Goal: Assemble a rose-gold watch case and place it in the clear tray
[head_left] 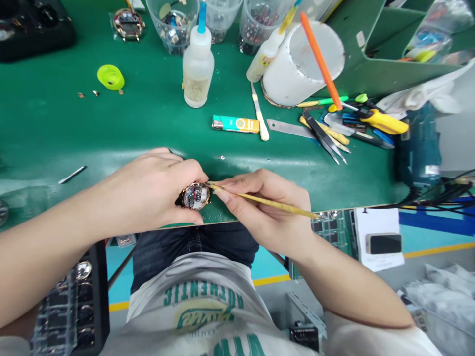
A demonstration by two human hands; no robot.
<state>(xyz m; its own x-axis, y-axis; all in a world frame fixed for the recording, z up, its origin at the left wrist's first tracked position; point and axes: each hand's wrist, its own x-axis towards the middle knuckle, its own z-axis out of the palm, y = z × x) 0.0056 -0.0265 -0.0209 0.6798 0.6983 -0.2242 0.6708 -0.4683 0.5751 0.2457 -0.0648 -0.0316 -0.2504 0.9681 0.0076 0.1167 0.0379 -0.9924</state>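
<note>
Near the bench's front edge, my left hand [159, 185] is closed around the side of a watch [196, 196] with a gold-coloured rim. Its inner works face up, between my thumb and fingers. My right hand [265, 202] pinches a thin yellow-handled tool [274, 201] like a pencil. The tool's tip reaches the watch's upper right edge; whether it touches is too small to tell. My right fingertips hide part of the tool near its tip.
Beyond my hands lie a lighter [236, 124], a blade [289, 128] and black tweezers [324, 136]. Behind them stand a squeeze bottle [198, 74] and a white cup [285, 79]. Another watch [128, 24] lies at the back left. A tray [98, 291] sits below on the left.
</note>
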